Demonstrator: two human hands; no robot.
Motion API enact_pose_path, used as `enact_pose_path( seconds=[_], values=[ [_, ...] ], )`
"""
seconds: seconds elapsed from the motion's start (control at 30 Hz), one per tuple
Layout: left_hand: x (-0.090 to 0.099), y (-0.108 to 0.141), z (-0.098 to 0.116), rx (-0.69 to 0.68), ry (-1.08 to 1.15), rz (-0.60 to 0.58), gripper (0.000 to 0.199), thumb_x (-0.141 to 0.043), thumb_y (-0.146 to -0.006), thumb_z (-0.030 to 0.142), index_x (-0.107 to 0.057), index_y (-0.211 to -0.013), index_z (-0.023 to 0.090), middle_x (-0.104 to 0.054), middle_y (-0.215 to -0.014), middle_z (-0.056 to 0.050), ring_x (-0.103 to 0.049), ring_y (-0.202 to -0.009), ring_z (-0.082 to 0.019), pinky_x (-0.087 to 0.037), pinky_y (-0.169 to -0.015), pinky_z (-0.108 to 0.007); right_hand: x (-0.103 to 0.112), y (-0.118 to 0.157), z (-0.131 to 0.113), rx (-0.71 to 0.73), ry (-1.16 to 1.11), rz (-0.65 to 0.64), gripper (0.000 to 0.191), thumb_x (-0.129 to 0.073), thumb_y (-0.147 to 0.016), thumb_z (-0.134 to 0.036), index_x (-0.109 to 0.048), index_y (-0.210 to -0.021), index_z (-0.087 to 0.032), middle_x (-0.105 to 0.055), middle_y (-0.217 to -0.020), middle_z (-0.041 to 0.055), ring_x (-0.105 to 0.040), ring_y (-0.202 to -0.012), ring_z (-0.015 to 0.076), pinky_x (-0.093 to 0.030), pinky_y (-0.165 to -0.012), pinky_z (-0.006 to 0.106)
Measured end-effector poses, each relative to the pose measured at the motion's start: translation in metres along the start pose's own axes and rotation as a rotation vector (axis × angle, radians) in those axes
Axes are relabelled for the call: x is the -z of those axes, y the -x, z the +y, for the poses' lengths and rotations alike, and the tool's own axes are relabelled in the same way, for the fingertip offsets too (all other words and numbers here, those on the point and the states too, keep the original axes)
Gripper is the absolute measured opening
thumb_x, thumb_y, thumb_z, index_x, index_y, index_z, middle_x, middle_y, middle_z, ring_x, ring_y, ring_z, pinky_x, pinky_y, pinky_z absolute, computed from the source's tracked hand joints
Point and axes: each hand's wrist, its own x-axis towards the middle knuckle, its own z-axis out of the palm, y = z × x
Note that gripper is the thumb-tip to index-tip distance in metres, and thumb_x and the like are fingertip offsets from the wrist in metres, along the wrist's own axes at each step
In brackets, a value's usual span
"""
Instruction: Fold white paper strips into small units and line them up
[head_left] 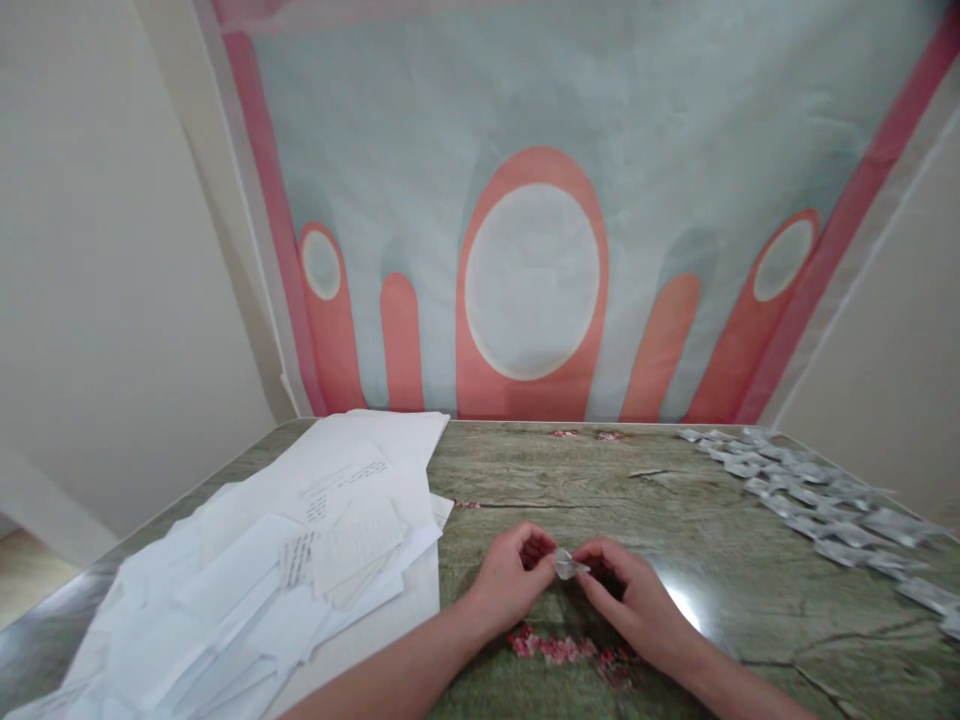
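A: Both hands in tight! Left hand (512, 577) pinching one side of a small pale piece (564, 564), right hand (630, 597) pinching the other, in the middle of the table (525, 465)!

B: Fingertips only, and there's the danger: a grip that slight could let it slip.

A: And an uneven pull?

B: Might tear or crease it, if it's as thin as it looks.

A: Loose papers (360, 550) on the left, too!

B: Beside that left forearm (420, 655); a careless sweep could scatter them. Silvery pieces (802, 492) far right look safer.

Head-worn view, forward and down
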Motion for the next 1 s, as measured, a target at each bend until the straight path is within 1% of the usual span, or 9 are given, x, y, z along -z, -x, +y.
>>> enact_pose_path(
  seconds=[0.13,0.23,0.37,0.47,0.57,0.63,0.7,0.83,1.0],
  values=[
    [-0.002,0.000,-0.004,0.007,-0.004,0.017,0.012,-0.058,-0.072,0.022,-0.059,-0.080,0.014,-0.061,-0.071,-0.002,-0.056,-0.067,-0.014,-0.044,-0.062,-0.024,0.000,0.002,0.002,-0.004,0.012,-0.031,0.017,-0.048,-0.084,-0.032,-0.057,-0.093,-0.020,-0.064,-0.084,0.0042,-0.060,-0.077,0.0184,-0.048,-0.071,0.029],
    [-0.004,0.000,-0.008,0.014,0.010,0.029,0.014,-0.059,-0.072,0.024,-0.060,-0.081,0.014,-0.062,-0.074,-0.002,-0.056,-0.067,-0.014,-0.044,-0.062,-0.023,0.002,0.004,0.012,0.019,0.067,-0.013,0.020,-0.049,-0.084,-0.035,-0.058,-0.096,-0.022,-0.064,-0.088,0.0058,-0.060,-0.080,0.0203,-0.048,-0.073,0.031],
    [-0.005,-0.001,-0.010,0.022,0.025,0.032,0.013,-0.058,-0.073,0.024,-0.060,-0.081,0.014,-0.063,-0.073,-0.002,-0.056,-0.066,-0.014,-0.044,-0.061,-0.023,0.007,0.004,0.026,0.055,0.143,0.033,0.020,-0.048,-0.084,-0.038,-0.061,-0.086,-0.023,-0.064,-0.084,0.0059,-0.059,-0.080,0.0213,-0.048,-0.073,0.031],
    [-0.003,0.000,-0.008,0.028,0.016,0.029,0.018,-0.059,-0.074,0.028,-0.060,-0.085,0.014,-0.062,-0.074,-0.003,-0.056,-0.066,-0.014,-0.044,-0.059,-0.023,0.011,0.002,0.031,0.054,0.170,0.046,0.020,-0.047,-0.085,-0.039,-0.060,-0.084,-0.023,-0.063,-0.085,0.0059,-0.058,-0.080,0.0210,-0.047,-0.073,0.031],
    [0.001,0.001,-0.005,-0.012,-0.081,0.062,0.018,-0.058,-0.075,0.029,-0.060,-0.085,0.015,-0.061,-0.074,-0.003,-0.054,-0.064,-0.014,-0.042,-0.058,-0.023,0.014,-0.001,0.030,0.040,0.179,0.051,0.021,-0.046,-0.086,-0.039,-0.060,-0.084,-0.023,-0.062,-0.084,0.0057,-0.058,-0.080,0.0205,-0.046,-0.074,0.031],
    [0.006,0.002,-0.003,-0.110,-0.187,0.070,0.011,-0.055,-0.076,0.026,-0.062,-0.078,0.017,-0.060,-0.075,-0.003,-0.054,-0.068,-0.015,-0.041,-0.062,-0.024,0.015,-0.002,0.029,0.031,0.174,0.060,0.024,-0.045,-0.086,-0.040,-0.061,-0.082,-0.022,-0.062,-0.082,0.0058,-0.058,-0.079,0.0204,-0.046,-0.074,0.031],
    [0.010,0.003,-0.003,-0.172,-0.298,0.064,0.010,-0.055,-0.077,0.025,-0.063,-0.075,0.019,-0.061,-0.075,-0.002,-0.054,-0.072,-0.017,-0.040,-0.066,-0.025,0.015,-0.002,0.028,0.026,0.163,0.049,0.025,-0.046,-0.086,-0.039,-0.062,-0.081,-0.021,-0.063,-0.081,0.0059,-0.058,-0.078,0.0201,-0.047,-0.071,0.031],
    [0.013,0.004,-0.004,-0.174,-0.426,0.036,0.010,-0.055,-0.076,0.025,-0.064,-0.075,0.021,-0.062,-0.073,-0.002,-0.054,-0.070,-0.018,-0.039,-0.066,-0.026,0.014,-0.004,0.025,0.029,0.148,0.007,0.023,-0.048,-0.086,-0.037,-0.063,-0.080,-0.022,-0.063,-0.079,0.0045,-0.057,-0.076,0.0189,-0.047,-0.071,0.030],
    [0.013,0.004,-0.002,-0.189,-0.496,0.029,0.010,-0.054,-0.077,0.024,-0.064,-0.074,0.022,-0.062,-0.073,-0.001,-0.055,-0.070,-0.018,-0.038,-0.065,-0.025,0.013,-0.004,0.022,0.041,0.123,0.027,0.021,-0.050,-0.085,-0.035,-0.065,-0.080,-0.022,-0.063,-0.078,0.0034,-0.058,-0.075,0.0180,-0.046,-0.071,0.029]
  ],
)
